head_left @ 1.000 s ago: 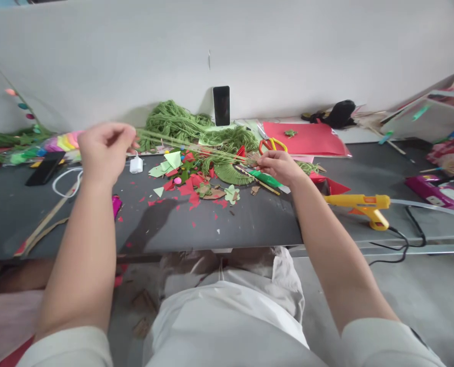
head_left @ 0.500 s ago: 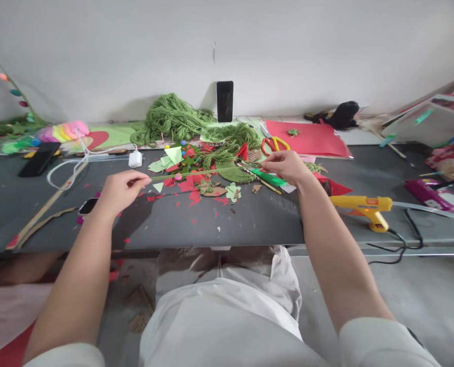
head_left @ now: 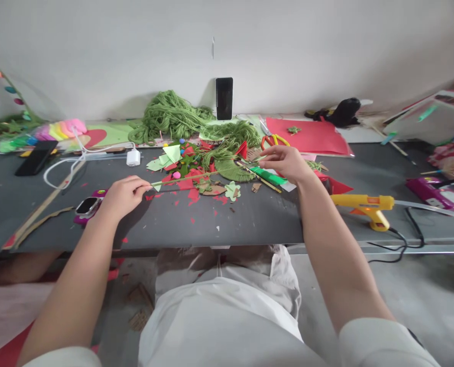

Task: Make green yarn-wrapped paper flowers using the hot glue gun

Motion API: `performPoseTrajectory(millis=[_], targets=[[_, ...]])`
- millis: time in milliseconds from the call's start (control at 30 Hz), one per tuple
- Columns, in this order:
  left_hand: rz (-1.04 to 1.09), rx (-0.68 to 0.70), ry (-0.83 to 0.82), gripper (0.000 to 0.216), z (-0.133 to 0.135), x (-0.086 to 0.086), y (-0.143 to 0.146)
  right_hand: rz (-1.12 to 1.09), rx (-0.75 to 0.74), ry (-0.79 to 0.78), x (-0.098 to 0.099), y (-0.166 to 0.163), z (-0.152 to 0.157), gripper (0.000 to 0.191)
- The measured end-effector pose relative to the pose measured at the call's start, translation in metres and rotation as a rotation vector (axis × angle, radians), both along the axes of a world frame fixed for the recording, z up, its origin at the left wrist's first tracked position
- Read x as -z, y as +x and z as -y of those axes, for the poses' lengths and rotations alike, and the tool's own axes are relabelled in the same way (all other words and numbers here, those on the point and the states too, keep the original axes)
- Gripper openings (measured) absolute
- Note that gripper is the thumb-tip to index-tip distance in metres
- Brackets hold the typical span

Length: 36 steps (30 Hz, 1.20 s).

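Observation:
My left hand [head_left: 129,196] is closed in a pinch on a strand of green yarn [head_left: 184,179]. The strand runs rightward, low over the paper scraps, to a curved piece wrapped in green yarn [head_left: 233,171], where I lose sight of it. My right hand [head_left: 282,162] is beside that piece's right end, thumb and forefinger bent together around what looks like the yarn; the fingertips are partly hard to make out. Just below it lie a green strip [head_left: 268,176] and a pencil [head_left: 267,182]. Scissors with red and yellow handles [head_left: 274,140] rest behind my right hand.
Green yarn [head_left: 171,117] is heaped by the wall, next to a propped phone [head_left: 224,98]. A yellow glue gun [head_left: 368,206] lies right, its cord over the table edge. Left are a white charger [head_left: 133,157], a watch [head_left: 87,206] and red paper [head_left: 320,135] lies back right.
The yarn, earlier stretched between both hands, now hangs lower and meets the wrapped piece. My left hand has dropped slightly, and my right fingers have shifted a little, uncovering more of the watch at left.

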<state>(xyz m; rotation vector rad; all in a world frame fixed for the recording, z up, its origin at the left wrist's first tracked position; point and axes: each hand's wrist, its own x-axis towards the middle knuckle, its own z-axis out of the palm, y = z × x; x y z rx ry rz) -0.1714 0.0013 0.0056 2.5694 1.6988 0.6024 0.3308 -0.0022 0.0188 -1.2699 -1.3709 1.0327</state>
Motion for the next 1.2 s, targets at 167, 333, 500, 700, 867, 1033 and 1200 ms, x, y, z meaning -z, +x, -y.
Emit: performPoseTrajectory(millis=[167, 333, 500, 700, 867, 1033, 1200], targets=[[-0.161, -0.098, -0.232, 0.025, -0.002, -0.02, 0.008, -0.032, -0.061, 0.145, -0.006, -0.029, 0.004, 0.042], [0.079, 0.1, -0.084, 0.045, 0.019, -0.061, 0.092, -0.03, -0.173, 0.207, -0.008, -0.056, 0.01, 0.036], [0.413, 0.391, -0.373, 0.061, 0.009, -0.07, 0.202, -0.035, -0.215, 0.264, -0.006, -0.06, 0.014, 0.036], [0.76, 0.529, -0.683, 0.039, -0.021, -0.045, 0.245, 0.0, -0.132, 0.342, -0.007, -0.054, 0.018, 0.034], [0.883, 0.446, -0.683, 0.044, -0.018, -0.031, 0.238, 0.05, -0.088, 0.38, -0.008, -0.058, 0.018, 0.034], [0.948, 0.504, -0.57, 0.043, -0.016, -0.029, 0.234, 0.013, -0.098, 0.364, -0.011, -0.057, 0.018, 0.036], [0.979, 0.524, -0.46, 0.036, -0.015, -0.032, 0.232, -0.052, -0.148, 0.289, -0.015, -0.049, 0.02, 0.036]])
